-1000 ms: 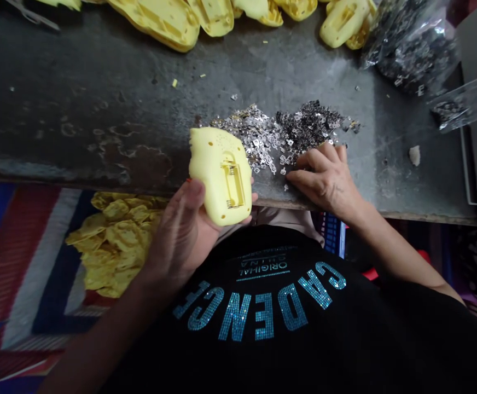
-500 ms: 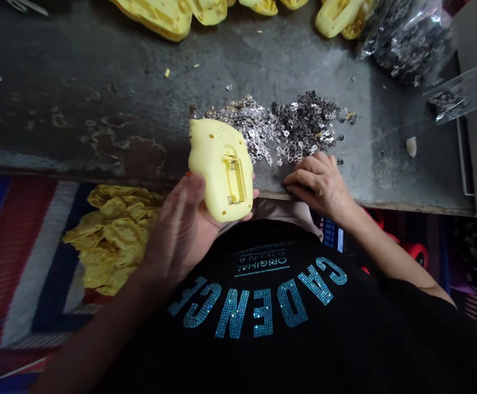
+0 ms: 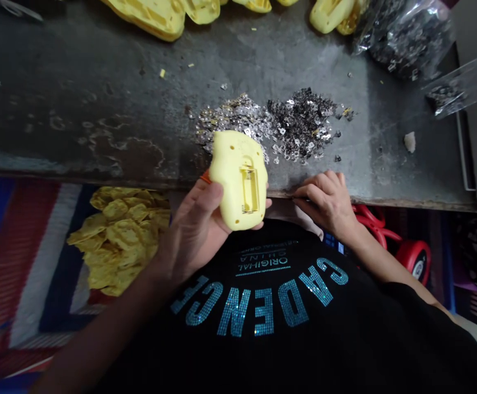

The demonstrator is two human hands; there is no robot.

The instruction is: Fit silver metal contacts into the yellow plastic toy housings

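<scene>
A yellow plastic toy housing (image 3: 232, 189) with an open battery compartment is held in my left hand (image 3: 199, 219), just over the table's front edge. Metal springs or contacts show at both ends of the compartment. My right hand (image 3: 329, 200) rests at the table edge with its fingers curled and pressed together; whether anything small sits in them is hidden. Beyond the hands lie two adjoining heaps of small metal battery contacts: a brighter heap (image 3: 238, 112) behind the housing and a darker heap (image 3: 304, 123) to its right.
More yellow housings (image 3: 148, 16) lie along the table's far side. Plastic bags of metal parts (image 3: 411, 41) stand at the far right, near a whitish lump (image 3: 409, 142). Below the edge at left is a pile of yellow shells (image 3: 119, 235); at right, a red object (image 3: 414, 257).
My left hand has brought the housing to the right and nearer my body. My right hand has drawn back slightly from the dark heap toward the edge, fingers still curled.
</scene>
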